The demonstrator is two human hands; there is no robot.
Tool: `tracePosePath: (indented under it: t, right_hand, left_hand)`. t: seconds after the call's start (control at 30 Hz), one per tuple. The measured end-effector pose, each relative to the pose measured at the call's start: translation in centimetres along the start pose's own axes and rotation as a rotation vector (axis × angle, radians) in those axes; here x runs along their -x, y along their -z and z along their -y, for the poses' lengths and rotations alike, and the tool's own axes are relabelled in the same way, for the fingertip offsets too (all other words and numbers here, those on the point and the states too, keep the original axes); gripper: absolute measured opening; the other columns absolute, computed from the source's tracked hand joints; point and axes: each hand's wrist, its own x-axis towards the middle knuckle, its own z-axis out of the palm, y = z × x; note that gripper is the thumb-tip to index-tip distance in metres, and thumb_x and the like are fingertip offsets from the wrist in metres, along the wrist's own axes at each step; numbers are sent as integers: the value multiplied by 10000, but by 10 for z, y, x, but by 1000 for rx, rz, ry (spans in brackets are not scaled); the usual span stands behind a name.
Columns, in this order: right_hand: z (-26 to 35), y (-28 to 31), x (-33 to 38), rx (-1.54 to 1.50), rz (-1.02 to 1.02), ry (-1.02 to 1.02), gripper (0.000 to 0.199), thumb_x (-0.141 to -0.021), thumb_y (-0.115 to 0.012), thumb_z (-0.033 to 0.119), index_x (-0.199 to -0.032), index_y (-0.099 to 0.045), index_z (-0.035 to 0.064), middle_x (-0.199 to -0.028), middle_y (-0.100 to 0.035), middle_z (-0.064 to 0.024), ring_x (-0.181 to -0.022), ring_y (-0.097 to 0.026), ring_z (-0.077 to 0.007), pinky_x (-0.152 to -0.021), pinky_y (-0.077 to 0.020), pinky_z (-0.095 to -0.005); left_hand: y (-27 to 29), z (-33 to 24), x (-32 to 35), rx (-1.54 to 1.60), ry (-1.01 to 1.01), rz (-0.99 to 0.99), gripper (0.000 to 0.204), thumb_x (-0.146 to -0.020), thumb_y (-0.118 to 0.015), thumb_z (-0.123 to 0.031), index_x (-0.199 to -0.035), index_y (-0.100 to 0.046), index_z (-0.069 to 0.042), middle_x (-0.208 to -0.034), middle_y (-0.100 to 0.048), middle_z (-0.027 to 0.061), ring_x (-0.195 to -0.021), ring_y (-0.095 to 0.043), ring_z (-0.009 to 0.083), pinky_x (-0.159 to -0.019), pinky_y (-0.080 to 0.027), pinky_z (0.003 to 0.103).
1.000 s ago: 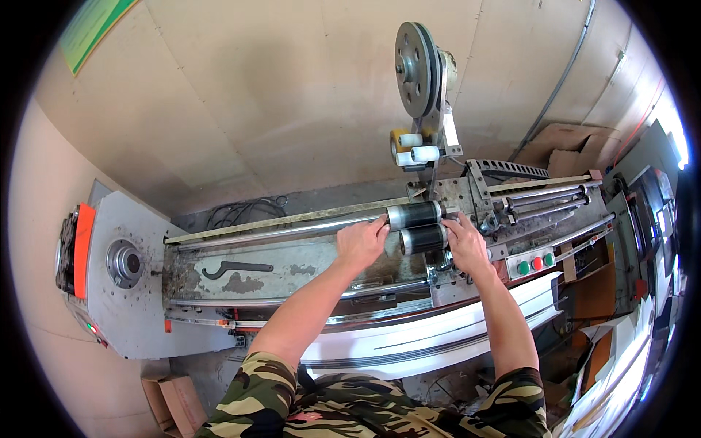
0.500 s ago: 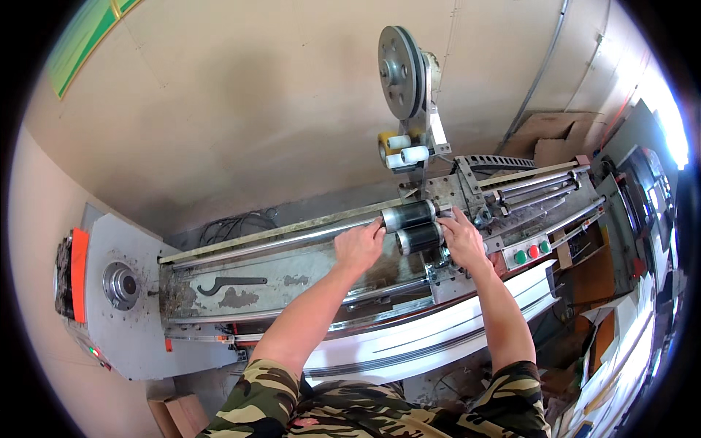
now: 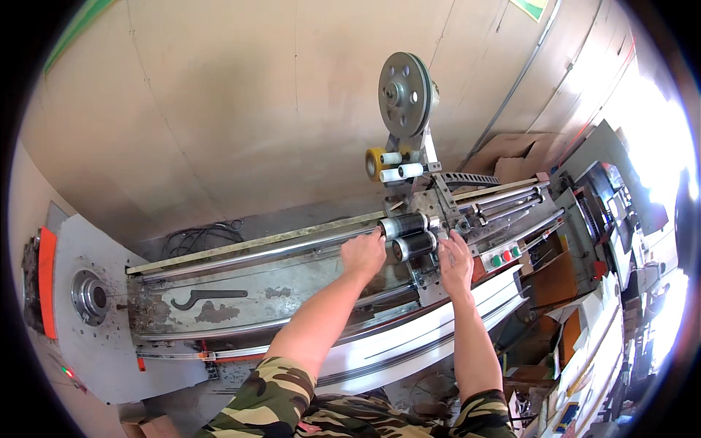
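Two short black rollers with silver ends, an upper roller and a lower roller, lie side by side on the carriage of a long rail machine. The curled fingers of my left hand pinch the left end of the upper one. Close to the right end of the lower roller is my right hand, its fingers bent and apart, with nothing visible in them. Above the rollers stand small white rollers, a yellow-rimmed roll and a large grey pulley wheel on an upright bracket.
A dark hook spanner rests on the machine bed, left of my hands. Green and red buttons sit to the right. A grey headstock closes the left end. Behind the bed lie coiled cables; white panels run along the front.
My right hand has drawn back slightly from the rollers' right end, and its fingers have loosened. My left hand remains at the upper roller's left end. The whole view has shifted.
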Motion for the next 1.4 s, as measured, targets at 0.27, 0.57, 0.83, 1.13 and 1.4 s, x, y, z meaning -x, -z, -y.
tracePosePath:
  t: [0.27,0.57,0.83,1.13,1.4]
  right_hand:
    - [66,-32,26,16,201,108,241,-790,-743,55,-1029,-713,51,-1089,-700,-136,-984,-680,-331,-861,-552,-398]
    - [64,-100,0,167,207,181,333,-868,-598,33,-1196,-648,58,-1141,-663,-148,-982,-656,-380,-834,-542,-431]
    - [52,-103,-13,234,274,339,113,-806,-678,84,-912,-715,74,-887,-686,-110,-873,-671,-341,-769,-547,-423]
    - [-10,42,-7,274,-28,251,113,-789,-702,32,-901,-692,40,-917,-691,-110,-883,-675,-314,-784,-547,-401]
    - [20,99,47,240,133,113,188,-833,-659,-8,-1005,-720,37,-942,-708,-130,-862,-682,-304,-774,-533,-361]
  left_hand:
    - [3,3,-9,31,2,56,366,-972,-536,-343,-1269,-638,-155,-859,-730,177,-807,-712,384,-715,-533,523]
    - [22,-1,-15,142,52,94,653,-900,-582,-310,-1509,-417,-144,-885,-726,215,-822,-708,401,-721,-531,526]
    - [69,84,7,151,-251,283,654,-895,-649,-390,-1449,-486,-81,-1012,-734,167,-967,-691,369,-837,-534,462]
    - [293,343,207,260,288,392,220,-801,-739,-233,-797,-753,-14,-619,-634,17,-556,-531,85,-542,-440,290]
    - [317,270,320,146,187,196,200,-863,-720,-196,-822,-711,0,-718,-648,75,-629,-580,171,-578,-449,306]
